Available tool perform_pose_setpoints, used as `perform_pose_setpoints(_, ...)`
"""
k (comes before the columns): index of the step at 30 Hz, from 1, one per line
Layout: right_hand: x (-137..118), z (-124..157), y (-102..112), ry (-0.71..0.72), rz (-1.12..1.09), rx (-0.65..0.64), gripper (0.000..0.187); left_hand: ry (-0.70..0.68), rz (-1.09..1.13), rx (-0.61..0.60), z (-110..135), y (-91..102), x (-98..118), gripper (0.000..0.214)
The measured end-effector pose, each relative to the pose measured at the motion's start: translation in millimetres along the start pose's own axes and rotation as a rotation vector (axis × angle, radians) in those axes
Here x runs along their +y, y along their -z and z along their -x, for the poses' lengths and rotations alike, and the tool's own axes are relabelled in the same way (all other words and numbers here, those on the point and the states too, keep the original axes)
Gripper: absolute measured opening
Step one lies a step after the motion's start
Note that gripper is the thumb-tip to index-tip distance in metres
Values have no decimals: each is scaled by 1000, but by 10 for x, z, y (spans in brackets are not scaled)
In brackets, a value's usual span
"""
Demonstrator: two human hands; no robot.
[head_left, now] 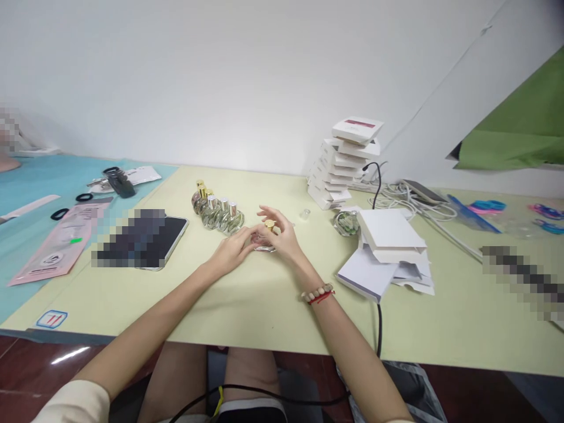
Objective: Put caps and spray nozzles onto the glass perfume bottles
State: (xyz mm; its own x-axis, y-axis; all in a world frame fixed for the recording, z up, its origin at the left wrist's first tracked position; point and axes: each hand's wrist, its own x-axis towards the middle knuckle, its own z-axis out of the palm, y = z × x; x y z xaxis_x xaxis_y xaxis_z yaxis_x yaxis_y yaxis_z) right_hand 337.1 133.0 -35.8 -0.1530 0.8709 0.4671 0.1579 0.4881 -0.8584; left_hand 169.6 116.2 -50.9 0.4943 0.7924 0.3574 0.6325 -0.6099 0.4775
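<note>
A small glass perfume bottle [265,248] with a gold sprayer top stands upright on the table between my hands. My left hand [238,247] is closed around its left side, fingertips against the glass. Raised at its right, my right hand [284,236] has its fingers apart and curved above the gold top; whether the thumb touches the bottle is hard to see. Just beyond lies a small clear cap [305,214]. To the left, several similar perfume bottles [222,217] with gold or silver tops stand in a slanting row.
A stack of white boxes [337,170] rises against the wall. More white boxes [392,235] lie at the right, beside another glass bottle [346,223] and tangled cables [400,197]. On the left are a dark-screened tablet [174,235], a pink packet [59,249] and a dark jar [118,182].
</note>
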Motion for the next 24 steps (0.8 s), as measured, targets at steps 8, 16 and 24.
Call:
perform_pose_setpoints(8,9,-58,-84,-178,-314,8,30,0,-140,73,1,-34,-34,38)
perform_pose_setpoints(16,210,-51,-121,-102,-171,-6,57,136,-193,253,-5,-15,47,34)
perform_pose_setpoints(24,354,-13,-151,4,-42,-103,43,106,-425,604,-1,48,16,64)
